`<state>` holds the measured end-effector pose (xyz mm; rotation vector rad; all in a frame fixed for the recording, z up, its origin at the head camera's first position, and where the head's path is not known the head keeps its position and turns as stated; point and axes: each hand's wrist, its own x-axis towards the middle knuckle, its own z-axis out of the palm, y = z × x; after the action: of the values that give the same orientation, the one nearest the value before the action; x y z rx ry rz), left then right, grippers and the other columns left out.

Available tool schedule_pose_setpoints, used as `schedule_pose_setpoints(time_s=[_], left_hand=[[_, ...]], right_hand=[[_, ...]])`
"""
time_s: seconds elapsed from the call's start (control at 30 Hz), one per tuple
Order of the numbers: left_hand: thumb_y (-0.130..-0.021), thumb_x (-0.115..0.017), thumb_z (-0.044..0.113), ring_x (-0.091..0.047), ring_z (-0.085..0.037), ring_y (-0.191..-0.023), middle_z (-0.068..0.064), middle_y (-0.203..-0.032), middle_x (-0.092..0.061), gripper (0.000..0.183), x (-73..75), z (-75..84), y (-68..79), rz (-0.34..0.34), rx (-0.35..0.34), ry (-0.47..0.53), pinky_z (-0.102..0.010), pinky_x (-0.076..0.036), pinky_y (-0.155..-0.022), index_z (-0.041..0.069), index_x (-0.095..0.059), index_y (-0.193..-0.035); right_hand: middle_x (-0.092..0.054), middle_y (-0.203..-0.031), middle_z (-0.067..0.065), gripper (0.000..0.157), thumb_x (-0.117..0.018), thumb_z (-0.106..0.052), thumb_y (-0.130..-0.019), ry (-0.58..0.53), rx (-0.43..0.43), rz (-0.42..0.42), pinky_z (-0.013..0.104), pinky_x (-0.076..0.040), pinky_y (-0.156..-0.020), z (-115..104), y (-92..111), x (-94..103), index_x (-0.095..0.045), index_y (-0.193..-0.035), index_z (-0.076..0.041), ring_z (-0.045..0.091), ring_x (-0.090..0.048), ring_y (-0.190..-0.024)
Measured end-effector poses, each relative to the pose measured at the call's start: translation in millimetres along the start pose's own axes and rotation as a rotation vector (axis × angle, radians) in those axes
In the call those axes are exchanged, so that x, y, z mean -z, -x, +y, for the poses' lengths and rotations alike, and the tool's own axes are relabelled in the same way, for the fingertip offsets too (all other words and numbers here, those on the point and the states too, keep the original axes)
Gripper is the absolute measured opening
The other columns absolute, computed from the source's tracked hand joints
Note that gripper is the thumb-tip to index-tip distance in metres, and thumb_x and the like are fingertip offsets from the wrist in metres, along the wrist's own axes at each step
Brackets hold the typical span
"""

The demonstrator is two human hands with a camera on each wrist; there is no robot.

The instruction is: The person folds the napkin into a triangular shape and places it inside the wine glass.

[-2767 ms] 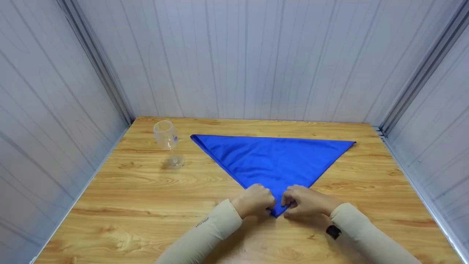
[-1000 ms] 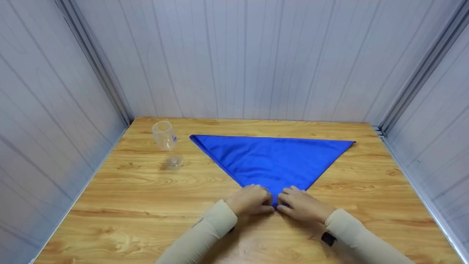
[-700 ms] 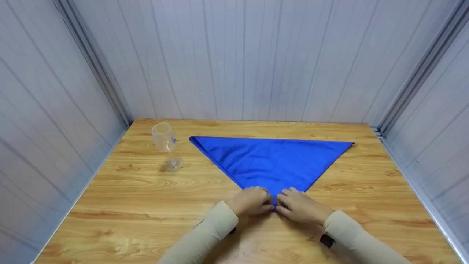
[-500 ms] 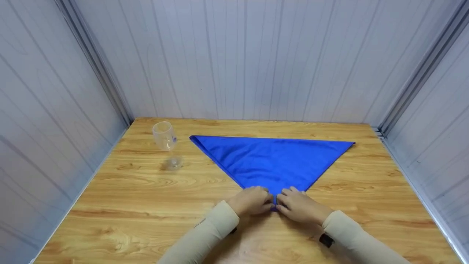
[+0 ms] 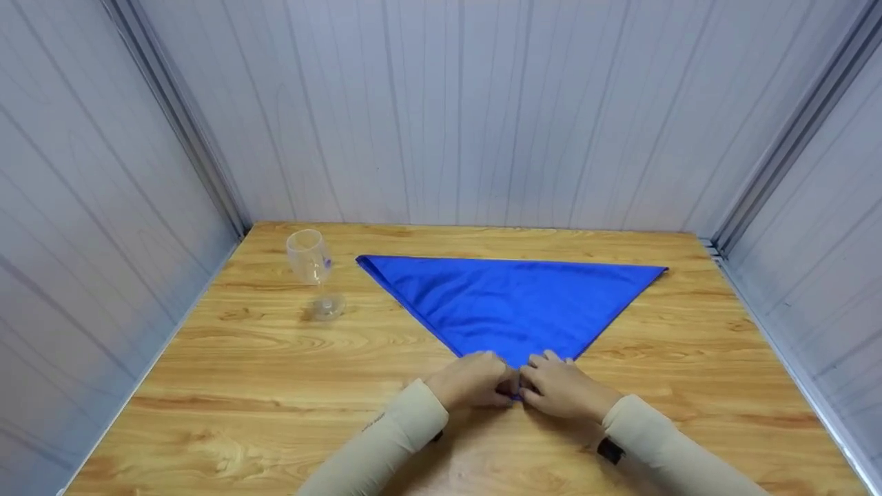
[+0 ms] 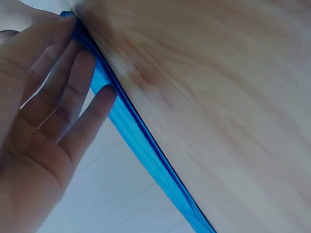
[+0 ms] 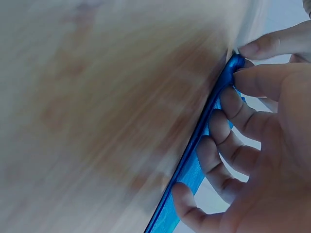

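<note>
A blue cloth lies as a triangle on the wooden table, its long edge at the back and its point towards me. At that near point, my left hand pinches the cloth's tip from the left. My right hand pinches it from the right, the two hands almost touching. In the left wrist view, the left thumb and fingers meet the cloth edge. The right wrist view shows the right thumb and fingers along the narrow, rolled-looking edge. The hands mostly hide the tip in the head view.
A clear stemmed glass stands upright on the left of the table, apart from the cloth. Pale panel walls enclose the table at the back and on both sides.
Since the earliest frame, both hands have come together at the cloth's near point, and more of the tip is hidden. In the last second the hands have barely shifted. The glass stays put.
</note>
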<state>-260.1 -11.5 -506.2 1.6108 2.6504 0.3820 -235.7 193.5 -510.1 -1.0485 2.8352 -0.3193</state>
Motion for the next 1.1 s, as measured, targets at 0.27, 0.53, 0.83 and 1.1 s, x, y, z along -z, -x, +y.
schedule_pose_setpoints(time_s=[0.27,0.53,0.83,1.1], left_hand=[[-0.082,-0.084,0.019,-0.058,0.002,-0.069,0.009,-0.080,-0.072,0.008,1.4,-1.4,-2.5,0.029,-0.027,0.005,-0.009,-0.044,-0.064,0.015,-0.079,-0.087],[-0.081,-0.083,0.016,-0.046,-0.002,-0.057,0.012,-0.062,-0.057,0.015,1.4,3.4,-4.4,0.029,-0.032,-0.108,-0.016,-0.038,-0.053,0.017,-0.071,-0.071],[-0.077,-0.081,0.017,-0.042,-0.006,-0.055,0.011,-0.060,-0.048,0.018,-1.9,0.3,-5.5,0.027,0.033,-0.086,-0.021,-0.038,-0.051,0.016,-0.065,-0.067],[-0.085,-0.079,0.029,-0.049,0.000,-0.064,0.010,-0.074,-0.064,0.014,-4.5,-9.1,-2.0,0.027,0.103,0.028,-0.016,-0.042,-0.058,0.017,-0.075,-0.086]], right_hand=[[-0.040,-0.083,-0.004,0.012,-0.058,-0.020,-0.097,-0.039,-0.019,-0.006,0.035,-0.030,-0.064,2.0,0.5,1.0,-0.055,-0.086,-0.017,0.019,-0.036,-0.078],[-0.040,-0.082,-0.007,0.017,-0.059,-0.020,-0.097,-0.076,-0.020,0.022,0.034,-0.031,-0.065,4.4,2.1,0.1,-0.052,-0.082,-0.019,0.017,-0.037,-0.077],[-0.046,-0.084,-0.011,0.014,-0.064,-0.025,-0.098,-0.159,0.006,0.046,0.034,-0.032,-0.068,7.8,4.7,-1.4,-0.052,-0.091,-0.021,0.015,-0.040,-0.079],[-0.057,-0.087,-0.010,0.020,-0.076,-0.024,-0.089,-0.205,0.065,0.124,0.031,-0.034,-0.070,12.7,7.4,-7.0,-0.058,-0.097,-0.019,0.011,-0.041,-0.078]])
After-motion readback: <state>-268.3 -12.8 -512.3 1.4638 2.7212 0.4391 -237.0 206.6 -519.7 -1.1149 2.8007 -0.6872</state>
